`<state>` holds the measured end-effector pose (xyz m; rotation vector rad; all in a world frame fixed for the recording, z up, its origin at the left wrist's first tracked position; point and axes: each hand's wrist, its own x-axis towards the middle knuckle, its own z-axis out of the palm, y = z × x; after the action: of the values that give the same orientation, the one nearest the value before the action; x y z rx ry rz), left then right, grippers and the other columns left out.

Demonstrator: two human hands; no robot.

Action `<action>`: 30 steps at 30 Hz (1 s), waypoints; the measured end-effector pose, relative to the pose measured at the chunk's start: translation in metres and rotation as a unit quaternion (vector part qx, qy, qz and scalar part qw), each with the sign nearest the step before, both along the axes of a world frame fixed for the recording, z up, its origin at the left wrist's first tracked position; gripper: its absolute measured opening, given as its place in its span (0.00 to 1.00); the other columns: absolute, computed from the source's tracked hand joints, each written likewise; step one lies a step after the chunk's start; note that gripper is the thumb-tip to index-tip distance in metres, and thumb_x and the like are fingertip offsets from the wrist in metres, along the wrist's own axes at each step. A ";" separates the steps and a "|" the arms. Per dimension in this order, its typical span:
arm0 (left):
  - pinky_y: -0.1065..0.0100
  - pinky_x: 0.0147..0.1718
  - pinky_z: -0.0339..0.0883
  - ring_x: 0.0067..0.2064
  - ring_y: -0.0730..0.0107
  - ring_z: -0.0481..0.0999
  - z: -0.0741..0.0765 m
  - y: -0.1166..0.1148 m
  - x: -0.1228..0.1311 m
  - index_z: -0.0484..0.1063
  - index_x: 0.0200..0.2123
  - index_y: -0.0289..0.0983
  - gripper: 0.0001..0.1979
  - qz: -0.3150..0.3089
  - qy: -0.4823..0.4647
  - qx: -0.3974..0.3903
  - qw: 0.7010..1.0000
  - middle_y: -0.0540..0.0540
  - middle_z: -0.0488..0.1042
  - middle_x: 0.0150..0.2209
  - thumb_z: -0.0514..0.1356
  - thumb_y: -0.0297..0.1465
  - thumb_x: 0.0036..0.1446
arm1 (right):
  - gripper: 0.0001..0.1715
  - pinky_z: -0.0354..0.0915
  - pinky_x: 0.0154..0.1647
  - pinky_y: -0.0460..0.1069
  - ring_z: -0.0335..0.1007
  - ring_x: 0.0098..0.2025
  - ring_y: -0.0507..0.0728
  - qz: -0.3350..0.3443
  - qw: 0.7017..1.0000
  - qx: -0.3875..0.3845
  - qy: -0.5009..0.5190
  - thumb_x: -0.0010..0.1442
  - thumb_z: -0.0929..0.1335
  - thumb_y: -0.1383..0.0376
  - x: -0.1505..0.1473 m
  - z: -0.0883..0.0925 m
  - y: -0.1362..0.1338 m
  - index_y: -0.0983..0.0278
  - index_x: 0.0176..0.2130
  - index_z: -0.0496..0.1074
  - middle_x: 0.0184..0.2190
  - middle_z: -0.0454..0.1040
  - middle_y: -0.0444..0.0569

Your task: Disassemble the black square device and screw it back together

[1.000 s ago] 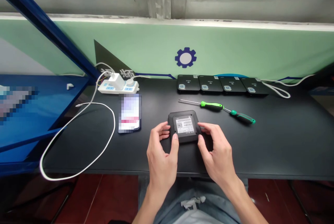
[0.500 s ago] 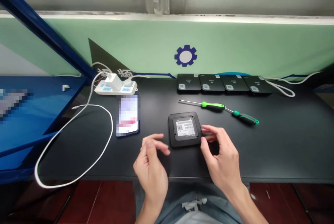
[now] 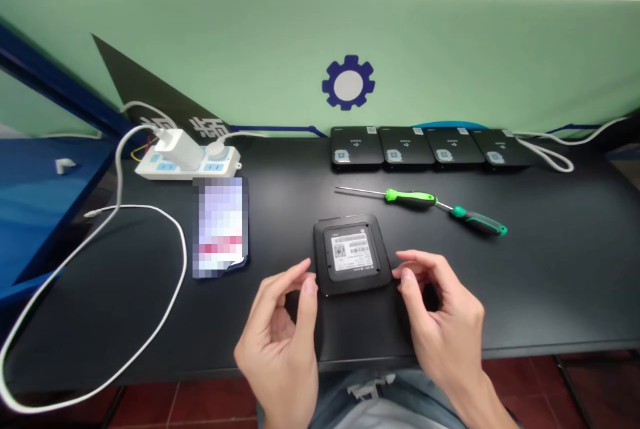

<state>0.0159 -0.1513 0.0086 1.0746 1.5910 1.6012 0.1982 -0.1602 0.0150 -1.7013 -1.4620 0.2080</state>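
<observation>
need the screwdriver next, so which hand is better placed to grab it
Probably the right hand: it sits at the right edge of the black square device, closer to the green-handled screwdriver, while the left hand is on the device's far side.

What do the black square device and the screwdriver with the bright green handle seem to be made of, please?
The black square device looks like matte plastic, with a soft, even sheen; its label seems to be printed paper or film. The screwdriver seems to have a glossy plastic handle, and its thin shaft shines like steel, though the exact metal cannot be told.
</observation>
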 end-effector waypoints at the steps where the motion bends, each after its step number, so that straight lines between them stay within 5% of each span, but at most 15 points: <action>1: 0.67 0.49 0.86 0.46 0.65 0.87 0.000 0.001 0.000 0.91 0.48 0.44 0.05 0.002 0.005 -0.003 1.000 0.46 0.87 0.45 0.75 0.33 0.72 | 0.07 0.74 0.34 0.44 0.79 0.28 0.49 -0.002 1.000 -0.004 0.000 0.78 0.70 0.64 0.000 0.000 0.001 0.58 0.50 0.81 0.33 0.85 0.39; 5: 0.63 0.56 0.86 0.53 0.60 0.87 0.001 0.003 0.002 0.91 0.47 0.43 0.04 -0.006 0.018 -0.005 1.000 0.44 0.88 0.49 0.73 0.33 0.74 | 0.07 0.74 0.33 0.44 0.79 0.28 0.49 -0.008 1.000 -0.020 -0.001 0.78 0.70 0.64 0.000 0.001 0.002 0.58 0.50 0.81 0.33 0.84 0.39; 18: 0.61 0.54 0.85 0.54 0.56 0.87 0.011 0.004 0.010 0.91 0.49 0.45 0.06 0.010 0.060 -0.054 0.997 0.45 0.89 0.53 0.71 0.34 0.75 | 0.08 0.72 0.32 0.45 0.76 0.28 0.49 0.009 0.999 -0.041 -0.010 0.78 0.70 0.64 0.004 0.003 0.003 0.57 0.52 0.80 0.34 0.83 0.40; 30: 0.49 0.64 0.88 0.64 0.47 0.89 0.011 0.000 0.012 0.88 0.61 0.44 0.15 -0.011 0.055 -0.111 0.992 0.42 0.87 0.65 0.65 0.37 0.79 | 0.24 0.78 0.38 0.50 0.82 0.40 0.55 0.042 0.997 -0.059 0.012 0.79 0.70 0.65 0.003 -0.004 -0.005 0.54 0.69 0.78 0.56 0.86 0.53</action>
<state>0.0277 -0.1511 0.0194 1.0715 1.7769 1.3336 0.2011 -0.1651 0.0114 -1.7260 -1.5318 0.3650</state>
